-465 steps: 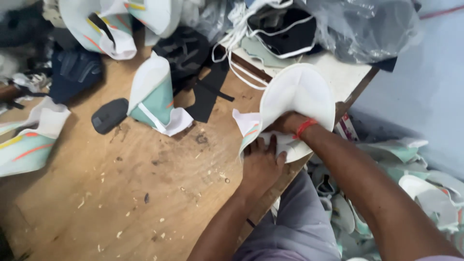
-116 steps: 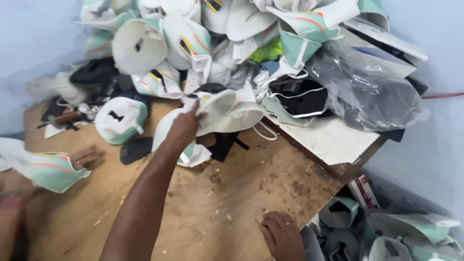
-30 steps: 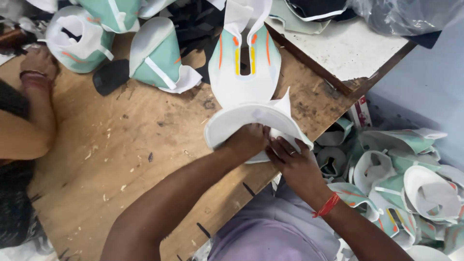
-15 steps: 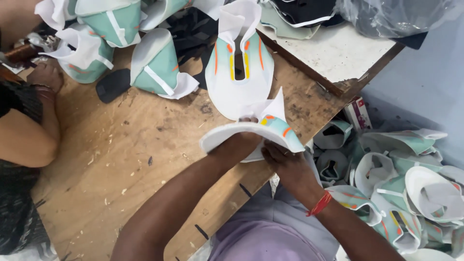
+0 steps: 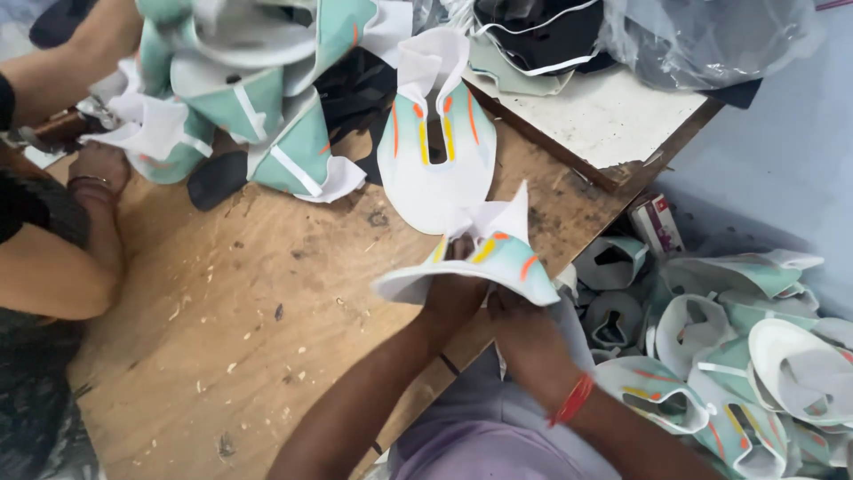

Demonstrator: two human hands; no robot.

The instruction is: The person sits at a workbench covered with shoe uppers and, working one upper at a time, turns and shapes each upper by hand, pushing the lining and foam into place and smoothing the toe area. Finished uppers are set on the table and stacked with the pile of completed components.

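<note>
We see both hands at the near edge of the wooden table (image 5: 222, 329), working one piece. Left hand (image 5: 453, 298) and right hand (image 5: 524, 324) sit close together under a folded shoe upper (image 5: 484, 258): mint green and white, with yellow and orange stripes. Both hands are closed on it from below; the fingers are mostly hidden by the fabric, so we cannot tell the exact finger placement. The upper is bent into a tent shape, white lining flaps sticking up at the top, and it is held just above the table edge, not lying on it. A red wristband (image 5: 573, 400) is on the right wrist.

Just beyond the held piece, a flat shoe upper (image 5: 435, 169) lies on the table, white side out with orange and yellow stripes around a slot. The two look near each other, possibly touching at the flaps; we cannot tell.

Further back and left, a pile of mint uppers (image 5: 258, 98) sits on the table. A second person's hand (image 5: 98, 169) rests on the table at the left, beside that pile. A white board (image 5: 604, 116) covers the far right corner, with a clear plastic bag (image 5: 711, 36) on it. On the floor to the right lies a heap of uppers (image 5: 737, 356).
</note>
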